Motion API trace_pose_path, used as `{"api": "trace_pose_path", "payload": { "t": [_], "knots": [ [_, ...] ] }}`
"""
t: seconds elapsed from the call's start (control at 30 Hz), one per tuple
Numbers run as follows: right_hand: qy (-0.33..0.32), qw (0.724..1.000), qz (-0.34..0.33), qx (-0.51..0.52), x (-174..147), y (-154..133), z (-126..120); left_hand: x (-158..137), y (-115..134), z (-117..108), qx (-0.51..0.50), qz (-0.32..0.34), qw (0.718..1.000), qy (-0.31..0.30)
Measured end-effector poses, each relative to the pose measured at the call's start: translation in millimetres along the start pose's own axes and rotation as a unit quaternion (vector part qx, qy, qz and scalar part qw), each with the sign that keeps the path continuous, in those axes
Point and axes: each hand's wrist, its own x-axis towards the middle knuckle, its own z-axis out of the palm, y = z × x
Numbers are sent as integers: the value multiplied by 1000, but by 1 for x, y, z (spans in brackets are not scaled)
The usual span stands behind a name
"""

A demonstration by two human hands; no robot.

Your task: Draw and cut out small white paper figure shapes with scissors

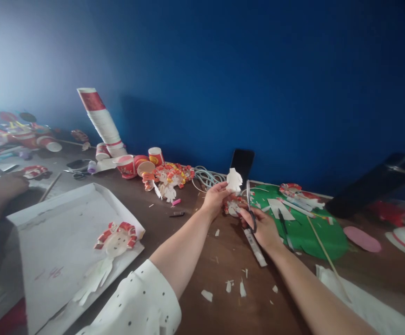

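Head view: small white paper cutout (234, 179) is pinched at its lower edge by left hand (215, 197), far centre of brown table (202, 260). Black-handled scissors (250, 204) are gripped by right hand (263, 228), fingers closed through loops. Cutout judged light, floppy, tearable; best held near the edge.

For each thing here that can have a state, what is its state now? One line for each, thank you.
left hand: raised, pinching a white paper cutout
right hand: fingers through the scissors, blades pointing up
paper cup stack: leaning, not upright
red paper cup: standing upright
phone: propped against the wall, screen dark
cup figure: lying flat on the white board
green sheet: lying flat, partly cut
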Motion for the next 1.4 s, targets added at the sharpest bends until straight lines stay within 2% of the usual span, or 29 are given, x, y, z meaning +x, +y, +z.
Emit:
{"api": "trace_pose_path", "payload": {
  "t": [0.13,0.33,0.53,0.67,0.8,1.0,1.17,1.4],
  "knots": [
    [-3,1000,-3,14,1,3,0,-1,1,1,-15,-3,1000,-14],
    [2,1000,-8,3,-1,0,-1,-1,3,1,9,10,999,30],
    [41,997,-52,26,-7,-7,-5,1,6,-5,28,30,998,40],
    [45,997,-64,19,-7,-10,-8,1,8,-5,17,45,998,48],
    [22,998,-63,-17,-3,-9,-9,-2,9,-4,-2,48,999,16],
    [-39,996,-75,-3,4,-4,-13,-7,4,-5,2,36,998,-56],
    [-51,995,-85,-18,3,-9,-16,-12,6,-3,29,6,997,-67],
    [-83,995,-47,-9,-2,-16,-17,-17,8,1,22,18,997,-73]
  ]
}}
